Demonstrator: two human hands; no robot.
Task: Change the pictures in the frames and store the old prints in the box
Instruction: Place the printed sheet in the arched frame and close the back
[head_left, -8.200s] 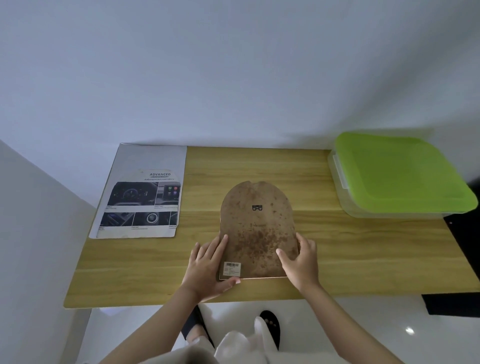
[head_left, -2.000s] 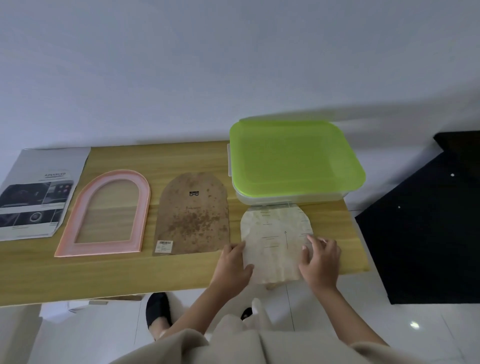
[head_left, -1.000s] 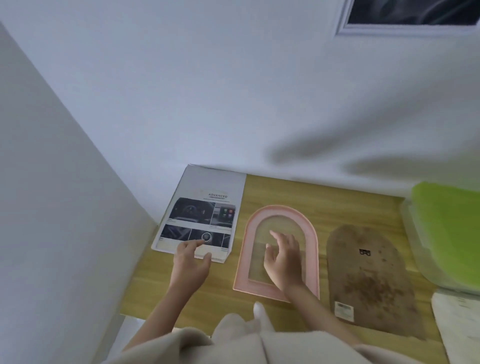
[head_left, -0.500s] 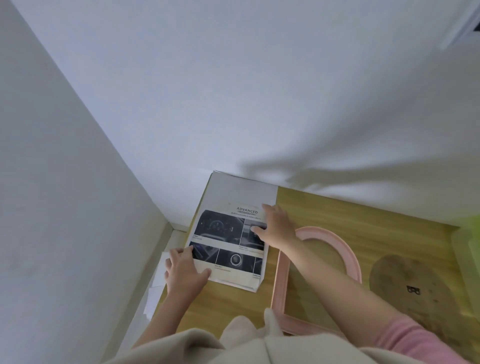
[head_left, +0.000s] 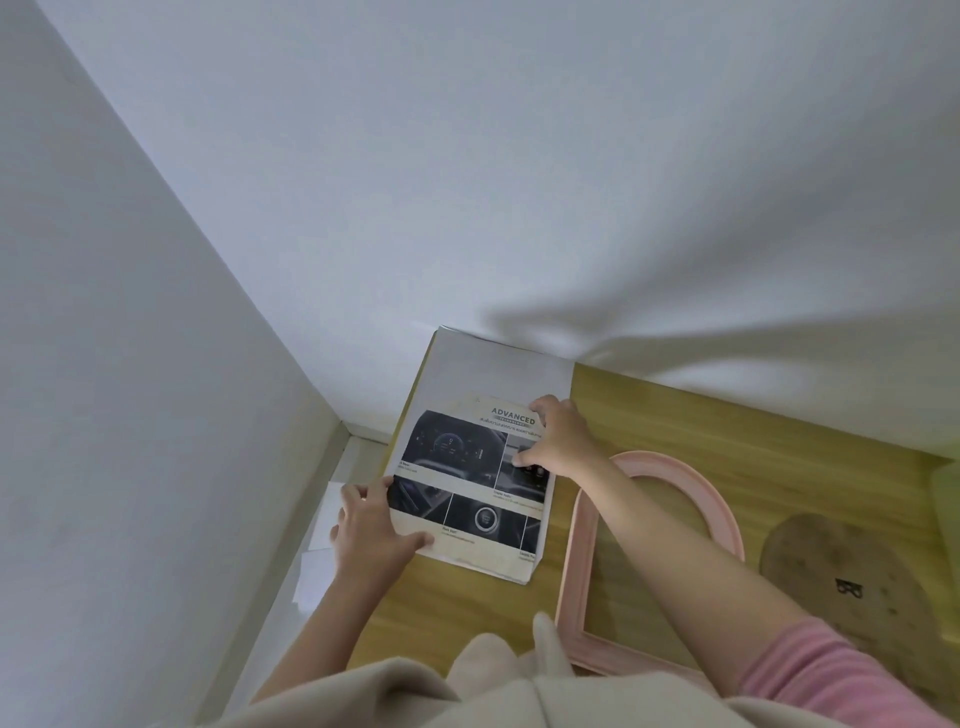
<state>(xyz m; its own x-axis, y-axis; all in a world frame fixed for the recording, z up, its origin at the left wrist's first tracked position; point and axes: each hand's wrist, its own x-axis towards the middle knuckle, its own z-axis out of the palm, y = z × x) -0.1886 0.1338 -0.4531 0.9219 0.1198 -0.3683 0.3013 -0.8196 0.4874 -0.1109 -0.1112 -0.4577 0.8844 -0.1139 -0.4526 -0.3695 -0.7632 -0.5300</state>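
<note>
1. Head view: the green box is cut off at the right edge; only a blurred sliver is seen. No old print can be made out.
2. The brown backing board is partly cropped at right and partly covered by the pink sleeve.
3. The pink arched frame lies flat on the wooden table; its middle is crossed by the right forearm and its lower edge is hidden behind beige clothing.
4. The new print, a sheet headed "ADVANCED" with dashboard photos, lies at the table's left end, its top edge against the wall. Small text is unreadable.
5. Left hand: the print's lower-left edge is held, thumb on top; the fingers below are hidden by the paper.
6. Right hand: curled fingers are set on the print's right side, near the heading. Whether the edge is pinched or only pressed cannot be told.
7. White papers are seen below the table's left edge; detail is unclear.
</note>
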